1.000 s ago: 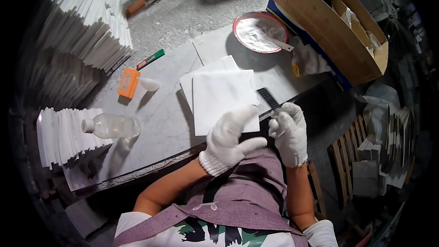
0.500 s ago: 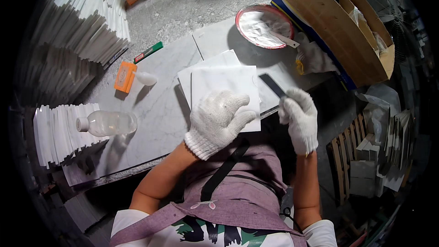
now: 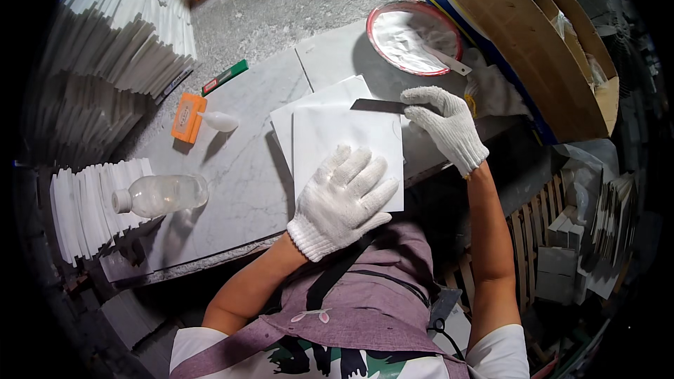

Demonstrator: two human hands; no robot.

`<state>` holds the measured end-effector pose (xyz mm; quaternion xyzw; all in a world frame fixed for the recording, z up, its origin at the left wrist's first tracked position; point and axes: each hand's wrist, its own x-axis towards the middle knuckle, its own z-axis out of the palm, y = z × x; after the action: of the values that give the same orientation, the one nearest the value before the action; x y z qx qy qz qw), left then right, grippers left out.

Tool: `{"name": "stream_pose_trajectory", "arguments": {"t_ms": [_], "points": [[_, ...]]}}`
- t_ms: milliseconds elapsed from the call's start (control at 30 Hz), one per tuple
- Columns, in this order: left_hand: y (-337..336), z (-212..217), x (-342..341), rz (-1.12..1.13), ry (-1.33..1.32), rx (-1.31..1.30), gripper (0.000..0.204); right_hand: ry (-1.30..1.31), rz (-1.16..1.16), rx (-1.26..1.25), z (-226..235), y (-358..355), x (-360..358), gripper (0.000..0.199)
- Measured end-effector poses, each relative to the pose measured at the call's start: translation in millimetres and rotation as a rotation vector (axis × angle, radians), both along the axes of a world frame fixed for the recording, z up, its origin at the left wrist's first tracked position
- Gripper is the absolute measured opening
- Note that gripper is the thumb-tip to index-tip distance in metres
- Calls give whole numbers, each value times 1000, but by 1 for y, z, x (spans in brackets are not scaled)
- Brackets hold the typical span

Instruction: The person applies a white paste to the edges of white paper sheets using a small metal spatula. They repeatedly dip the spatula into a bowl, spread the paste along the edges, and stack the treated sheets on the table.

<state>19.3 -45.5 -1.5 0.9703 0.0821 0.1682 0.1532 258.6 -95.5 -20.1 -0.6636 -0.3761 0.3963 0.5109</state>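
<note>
Veined marble [image 3: 246,154]; gloved left hand [image 3: 342,201] splayed on smooth white slab [image 3: 330,126], right hand [image 3: 446,125] tight around dark strip [image 3: 379,105]

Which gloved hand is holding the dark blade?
The right hand, by the far right corner of the top white slab. It grips the dark blade; the left hand lies flat on the slab with no blade.

The person's left hand [image 3: 342,200], in a white knit glove [image 3: 319,221], is lying flat, palm down, fingers fanning forward and to the right, thumb pointing right. The right hand [image 3: 444,125], gloved alike, is pinching between thumb and fingers, pointing left. The bare left forearm [image 3: 254,282] is slanting inward; the right forearm [image 3: 491,228] is reaching forward, nearly straight.
</note>
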Motion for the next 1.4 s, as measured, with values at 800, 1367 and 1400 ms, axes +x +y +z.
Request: {"name": "stream_pose_trajectory", "arguments": {"t_ms": [800,1367,1400], "points": [[-2,-2,2,19,-27,-43,48,-309,-11,158,-6,-10,-19,21],[-2,-2,1,15,-62,-54,48,-347,-56,86,-6,-33,-45,22],[-2,-2,2,16,-71,-55,48,-308,-48,84,-7,-36,-45,22]]}}
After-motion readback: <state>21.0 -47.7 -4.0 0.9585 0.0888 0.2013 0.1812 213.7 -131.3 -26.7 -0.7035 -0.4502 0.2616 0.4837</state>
